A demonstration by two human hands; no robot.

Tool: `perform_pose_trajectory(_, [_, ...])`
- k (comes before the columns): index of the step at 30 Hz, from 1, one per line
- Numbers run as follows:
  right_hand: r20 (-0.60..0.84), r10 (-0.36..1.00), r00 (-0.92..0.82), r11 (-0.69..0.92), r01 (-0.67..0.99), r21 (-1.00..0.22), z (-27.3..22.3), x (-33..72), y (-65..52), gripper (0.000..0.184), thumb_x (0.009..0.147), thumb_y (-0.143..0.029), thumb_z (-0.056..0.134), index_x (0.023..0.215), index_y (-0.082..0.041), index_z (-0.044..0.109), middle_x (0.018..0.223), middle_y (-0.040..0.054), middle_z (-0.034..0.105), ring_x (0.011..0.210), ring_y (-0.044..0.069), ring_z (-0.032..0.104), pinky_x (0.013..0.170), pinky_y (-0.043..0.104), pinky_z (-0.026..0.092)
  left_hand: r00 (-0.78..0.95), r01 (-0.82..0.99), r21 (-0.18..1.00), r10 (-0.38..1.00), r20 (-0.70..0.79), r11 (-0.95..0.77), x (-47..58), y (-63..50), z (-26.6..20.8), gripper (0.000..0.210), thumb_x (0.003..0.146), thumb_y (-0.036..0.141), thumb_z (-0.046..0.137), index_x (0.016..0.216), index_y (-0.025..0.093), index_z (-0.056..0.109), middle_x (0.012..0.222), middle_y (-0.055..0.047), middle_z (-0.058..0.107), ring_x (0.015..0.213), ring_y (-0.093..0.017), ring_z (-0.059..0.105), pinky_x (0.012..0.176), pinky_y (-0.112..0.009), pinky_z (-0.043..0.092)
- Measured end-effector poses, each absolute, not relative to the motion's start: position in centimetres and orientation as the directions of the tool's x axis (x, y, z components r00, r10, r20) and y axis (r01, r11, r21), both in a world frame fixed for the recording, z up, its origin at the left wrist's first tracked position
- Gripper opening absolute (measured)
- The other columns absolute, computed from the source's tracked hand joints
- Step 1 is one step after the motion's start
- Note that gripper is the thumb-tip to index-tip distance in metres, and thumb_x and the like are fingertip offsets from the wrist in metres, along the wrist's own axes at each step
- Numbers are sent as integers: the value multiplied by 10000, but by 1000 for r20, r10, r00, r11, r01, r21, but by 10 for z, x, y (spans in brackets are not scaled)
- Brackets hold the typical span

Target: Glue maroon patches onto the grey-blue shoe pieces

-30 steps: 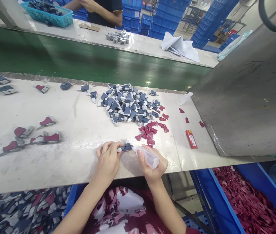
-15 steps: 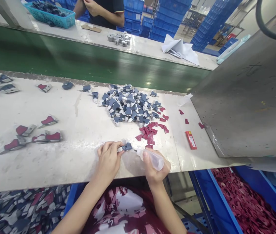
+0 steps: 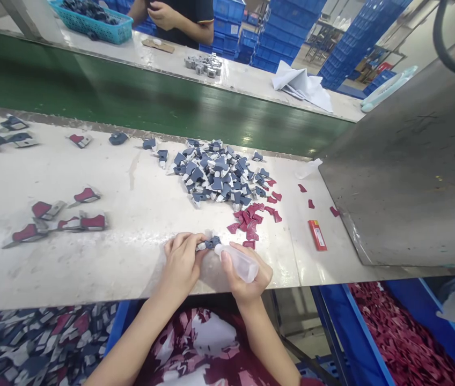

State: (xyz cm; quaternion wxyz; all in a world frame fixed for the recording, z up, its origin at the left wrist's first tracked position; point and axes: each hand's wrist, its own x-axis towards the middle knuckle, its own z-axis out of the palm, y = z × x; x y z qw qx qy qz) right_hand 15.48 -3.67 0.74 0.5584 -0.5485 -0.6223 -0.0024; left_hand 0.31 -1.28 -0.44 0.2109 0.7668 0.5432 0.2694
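Between the fingertips of my left hand [image 3: 183, 261] is a small blue-and-grey plastic part [image 3: 212, 243], held just above the white table [image 3: 131, 273]. My right hand [image 3: 250, 279] grips a translucent squeeze bottle [image 3: 240, 264], tilted so its tip end is at the part. Whether the tip touches the part, I cannot tell. Beyond my hands lies a heap of blue-and-grey parts [image 3: 219, 174]. Small dark red pieces [image 3: 249, 219] are scattered at the heap's near right side. Several parts with red inlays [image 3: 93, 221] lie to the left.
An orange-red box [image 3: 317, 235] lies to the right, near a large metal panel [image 3: 404, 177]. Blue bins below the table edge hold red pieces [image 3: 404, 338] and mixed parts [image 3: 38, 343]. Behind a green belt [image 3: 151, 102], another person's hand [image 3: 163, 15] shows near a teal basket [image 3: 118, 33].
My right hand has moved left, bringing the bottle's tip from beside the blue-and-grey part up to it. My left hand keeps its hold. The whole view has shifted slightly.
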Motion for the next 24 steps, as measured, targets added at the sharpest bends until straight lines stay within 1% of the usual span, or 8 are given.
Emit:
perform_pose_trajectory(7, [691, 693, 204, 411, 676, -612, 8, 155, -36, 157, 818, -205, 722, 971, -187, 687, 792, 74, 757, 622, 185, 701, 563, 308, 596, 264, 720, 613, 945, 191, -325, 4, -12, -5, 202, 932, 126, 504, 1102, 222, 555, 1067, -55, 723, 1072, -258, 568, 906, -414, 319])
perform_pose_trajectory(10, [676, 711, 197, 424, 647, -634, 8, 155, -37, 152, 821, -197, 717, 970, -186, 688, 792, 70, 756, 621, 185, 700, 558, 310, 592, 265, 722, 610, 945, 191, -326, 3, -12, -5, 208, 933, 125, 503, 1109, 222, 555, 1080, -60, 723, 1079, -260, 566, 910, -415, 321])
perform_pose_trajectory(15, [638, 736, 227, 405, 608, -683, 7, 160, -40, 108, 833, -182, 699, 940, -190, 693, 799, 59, 756, 647, 194, 715, 578, 318, 591, 276, 726, 597, 940, 202, -341, 3, -13, -5, 202, 937, 128, 512, 1117, 216, 545, 1073, -59, 718, 1078, -261, 562, 914, -412, 313])
perform_pose_trajectory(20, [597, 757, 267, 374, 573, -730, 7, 165, -41, 102, 826, -148, 701, 920, -189, 700, 804, 52, 751, 661, 189, 710, 584, 309, 578, 275, 726, 595, 939, 206, -344, 4, -14, -5, 196, 941, 132, 507, 1115, 216, 540, 1075, -57, 717, 1085, -262, 560, 924, -416, 299])
perform_pose_trajectory(24, [570, 753, 329, 342, 544, -766, 8, 168, -41, 35, 830, -158, 694, 860, -173, 704, 766, 51, 733, 638, 184, 693, 580, 309, 568, 269, 731, 593, 941, 205, -338, 4, -14, -4, 195, 944, 140, 503, 1122, 211, 541, 1078, -66, 715, 1087, -267, 562, 926, -417, 299])
